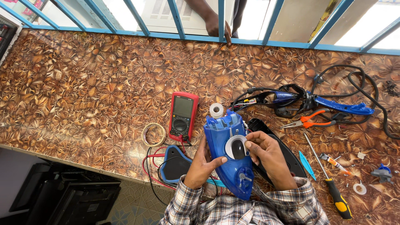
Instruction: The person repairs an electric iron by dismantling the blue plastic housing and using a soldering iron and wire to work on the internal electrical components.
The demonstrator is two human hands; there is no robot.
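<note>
A blue plastic iron body [228,156] stands on edge near the counter's front, its round grey-and-black dial facing me. My left hand [201,164] grips its left side, thumb across the shell. On the right, my right hand [266,155] rests with its fingertips on the dial's rim. A black iron soleplate [287,152] lies under my right wrist. A white tape roll [216,110] sits just beyond the iron's top.
A red multimeter [183,116] with red and black leads, a clear tape ring [153,134], orange pliers [310,120], a blue handle with black cord [337,107], a yellow-handled screwdriver [331,183] and small parts lie on the brown patterned counter [83,83]. Another person's hand [216,25] rests beyond the blue window bars.
</note>
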